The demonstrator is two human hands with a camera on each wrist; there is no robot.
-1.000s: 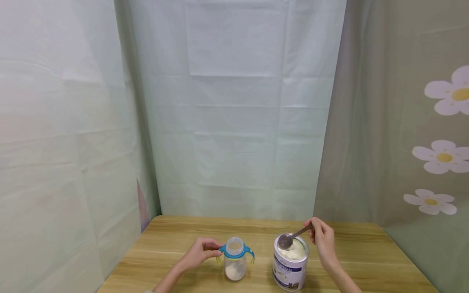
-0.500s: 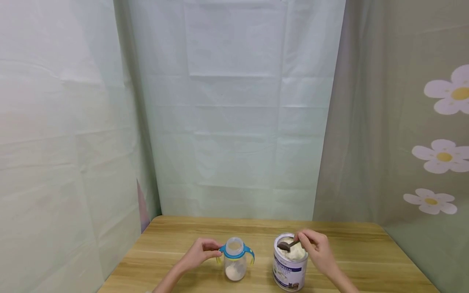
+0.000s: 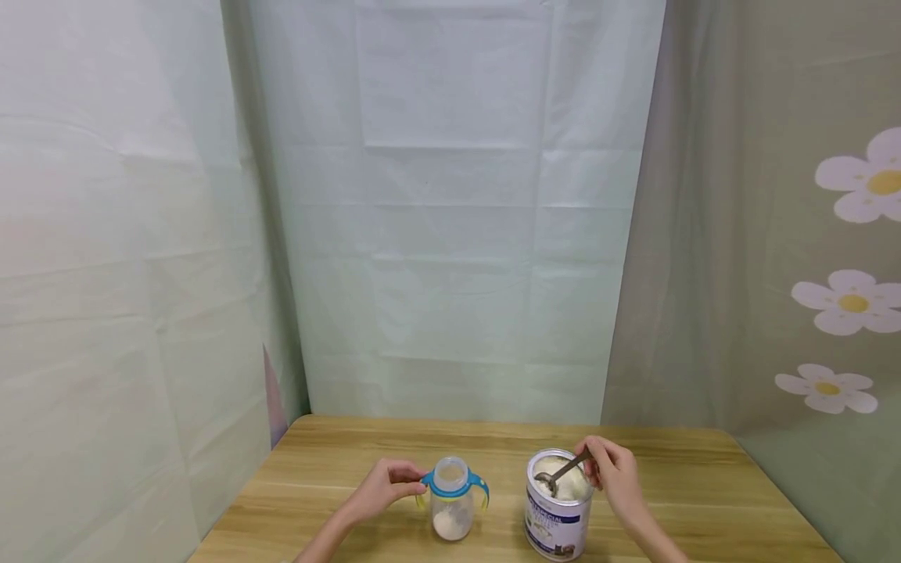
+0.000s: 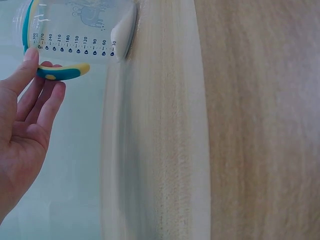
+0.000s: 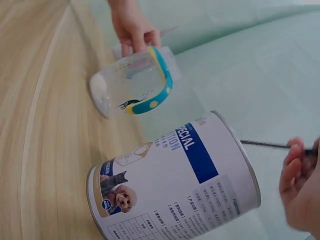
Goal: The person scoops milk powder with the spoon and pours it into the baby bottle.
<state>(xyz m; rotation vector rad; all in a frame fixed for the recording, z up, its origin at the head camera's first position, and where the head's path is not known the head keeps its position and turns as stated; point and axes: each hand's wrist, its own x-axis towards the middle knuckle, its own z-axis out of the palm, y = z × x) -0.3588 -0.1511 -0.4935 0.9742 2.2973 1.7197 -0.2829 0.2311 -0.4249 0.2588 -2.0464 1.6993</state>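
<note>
A clear baby bottle [image 3: 450, 516] stands uncapped on the table, its bottom holding some white powder. It has a blue and yellow double handle [image 4: 62, 73]. My left hand [image 3: 383, 489] pinches the near handle between thumb and fingers. To the right, a white and blue tin [image 3: 554, 528] of pale powder [image 3: 576, 486] stands without a lid. My right hand [image 3: 614, 475] holds a dark spoon [image 3: 572, 466] by the end of its handle. The spoon's bowl lies inside the tin's mouth, at the left side of the powder. In the right wrist view the tin's wall hides that bowl.
The wood-grain table [image 3: 338, 446] carries both containers near its front. Pale cloth curtains [image 3: 450, 313] hang behind and on the left, and a curtain with flowers [image 3: 853, 303] hangs on the right.
My right hand moved left over the tin, then drew back right. The spoon's bowl turned from showing its dark back to facing up, lower in the tin. Left hand and bottle stayed still.
</note>
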